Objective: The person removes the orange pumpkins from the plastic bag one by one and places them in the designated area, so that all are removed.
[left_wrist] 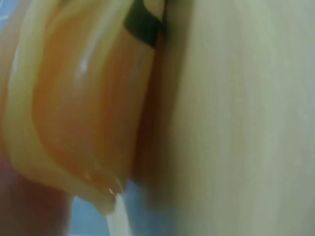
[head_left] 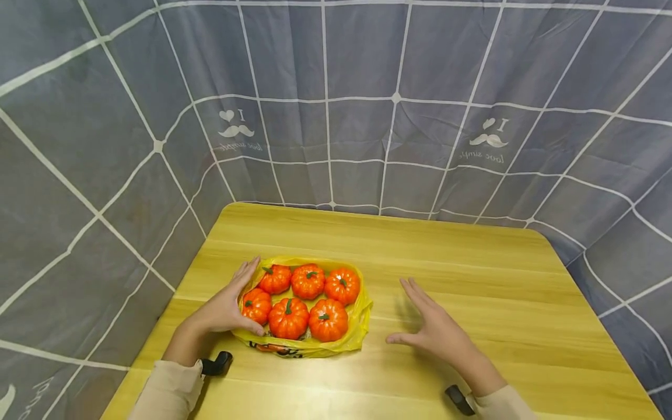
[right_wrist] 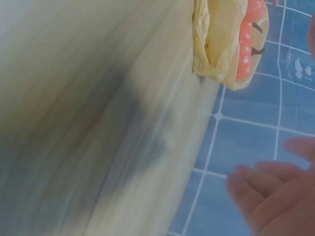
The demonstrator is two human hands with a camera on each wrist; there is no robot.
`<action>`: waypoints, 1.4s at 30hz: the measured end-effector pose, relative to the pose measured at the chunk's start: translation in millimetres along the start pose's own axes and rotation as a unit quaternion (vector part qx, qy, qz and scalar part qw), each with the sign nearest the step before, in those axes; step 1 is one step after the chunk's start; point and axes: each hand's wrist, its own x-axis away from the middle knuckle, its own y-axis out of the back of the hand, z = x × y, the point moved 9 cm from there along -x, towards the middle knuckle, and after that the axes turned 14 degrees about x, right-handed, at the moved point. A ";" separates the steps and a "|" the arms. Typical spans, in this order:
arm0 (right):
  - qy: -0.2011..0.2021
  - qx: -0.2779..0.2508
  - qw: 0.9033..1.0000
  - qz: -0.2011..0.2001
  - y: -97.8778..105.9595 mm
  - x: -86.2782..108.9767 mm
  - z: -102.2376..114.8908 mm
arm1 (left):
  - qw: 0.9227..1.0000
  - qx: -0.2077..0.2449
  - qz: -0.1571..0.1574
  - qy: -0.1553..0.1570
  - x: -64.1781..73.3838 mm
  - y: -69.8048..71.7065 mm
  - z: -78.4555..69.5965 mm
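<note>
Several small orange pumpkins [head_left: 289, 318] with green stems sit in two rows inside a yellow plastic bag [head_left: 362, 328], its mouth spread wide. At the bag's left side, my left hand [head_left: 223, 308] lies with fingers extended and thumb apart, touching the edge. Close up in the left wrist view, the yellow plastic [left_wrist: 24, 118] covers an orange shape, with dark print at the top. To the right of the bag, over the table, my right hand [head_left: 441, 333] is held apart from it with fingers spread and nothing in them.
The bag stands left of centre on a yellow wood-grain table [head_left: 472, 268] with rounded back corners. Grey cloth with a white grid [head_left: 362, 134] hangs behind the table and along both sides. A black strap device [head_left: 217, 364] is on the left wrist, another [head_left: 459, 400] on the right.
</note>
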 end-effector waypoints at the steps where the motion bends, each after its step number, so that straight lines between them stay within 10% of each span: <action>1: 0.001 -0.004 1.000 -0.001 -0.6 -0.9 1.4 | 1.000 0.002 -0.001 -0.003 1.1 1.5 2.4; 15: 0.012 -0.029 0.999 0.016 -19.0 -1.2 16.9 | 0.997 0.055 0.052 0.013 11.8 0.0 22.4; 42: 0.039 -0.048 0.998 0.025 -50.4 -18.8 68.7 | 0.998 0.021 0.049 0.021 -4.3 -19.7 16.5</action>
